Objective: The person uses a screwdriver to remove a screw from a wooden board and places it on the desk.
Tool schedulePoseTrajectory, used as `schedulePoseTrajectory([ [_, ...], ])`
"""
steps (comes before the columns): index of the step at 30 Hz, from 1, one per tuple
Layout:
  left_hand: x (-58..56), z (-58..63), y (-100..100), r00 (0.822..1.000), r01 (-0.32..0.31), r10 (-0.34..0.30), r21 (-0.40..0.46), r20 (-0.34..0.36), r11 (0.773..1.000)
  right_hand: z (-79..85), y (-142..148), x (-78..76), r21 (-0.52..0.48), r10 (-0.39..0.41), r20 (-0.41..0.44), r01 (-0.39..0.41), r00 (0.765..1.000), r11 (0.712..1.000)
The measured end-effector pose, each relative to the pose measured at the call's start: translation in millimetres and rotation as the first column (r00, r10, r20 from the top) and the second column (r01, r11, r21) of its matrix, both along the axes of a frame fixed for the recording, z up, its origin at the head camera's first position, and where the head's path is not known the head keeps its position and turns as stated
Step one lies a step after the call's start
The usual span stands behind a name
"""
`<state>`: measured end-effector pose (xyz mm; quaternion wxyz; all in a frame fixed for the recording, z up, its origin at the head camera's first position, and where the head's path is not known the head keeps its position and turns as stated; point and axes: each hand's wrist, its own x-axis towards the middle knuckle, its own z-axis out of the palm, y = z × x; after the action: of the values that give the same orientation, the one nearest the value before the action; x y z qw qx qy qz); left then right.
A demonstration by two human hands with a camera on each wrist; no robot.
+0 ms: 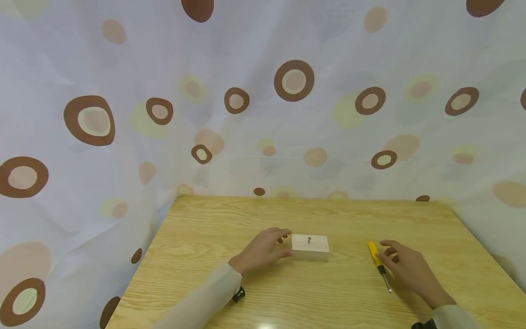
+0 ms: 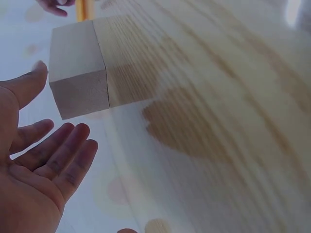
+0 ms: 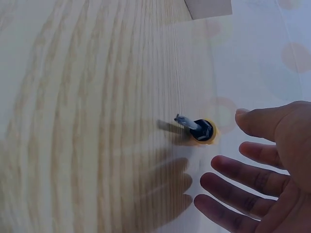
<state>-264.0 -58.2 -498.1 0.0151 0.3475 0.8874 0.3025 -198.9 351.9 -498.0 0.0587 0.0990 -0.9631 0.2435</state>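
In the head view we see the left hand (image 1: 265, 249) with its fingers loosely bent and holding nothing, at the near end of a pale, rectangular wooden block (image 1: 319, 245). The block lies just beyond the left fingertips; we cannot tell whether they touch it. A small grey metal screw (image 1: 309, 240) stands on the block's top face; we find it in this view only. A screwdriver with a yellow-and-black handle and a metal shaft (image 1: 375, 257) lies just beside the thumb and fingers of the right hand (image 1: 411, 269), which are relaxed and grasp nothing.

In the left wrist view we see the block's end face beside the thumb, and, past the block, the yellow handle and part of the right hand. In the right wrist view we see the screwdriver tip-on, with a gap between its handle and the thumb, and a corner of the block farther off. Beneath both hands we note the light wood-grain table (image 1: 197, 233). Behind the left fingers, a black wrist strap (image 1: 238, 294) bears a pale mark, too small to read.
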Motion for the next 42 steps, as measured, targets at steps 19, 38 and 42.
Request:
schedulePoseTrajectory([
  [19, 2.0, -2.4, 18, 0.998, -0.034, 0.033, -0.011, -0.053, 0.999, -1.3, -9, -20.3, 0.005, 0.023, 0.078, -0.023, 0.997, 1.000],
  [38, 0.4, -2.2, 22, 0.998, -0.034, 0.033, -0.014, -0.046, 0.999, 1.7, -13, -33.1, 0.024, 0.028, 0.137, -0.032, 0.990, 0.999],
  [42, -0.3, -2.9, 22, 0.999, -0.040, 0.040, 0.000, -0.031, 0.999, 2.3, -13, -33.2, 0.016, 0.040, 0.126, -0.043, 0.991, 0.999],
])
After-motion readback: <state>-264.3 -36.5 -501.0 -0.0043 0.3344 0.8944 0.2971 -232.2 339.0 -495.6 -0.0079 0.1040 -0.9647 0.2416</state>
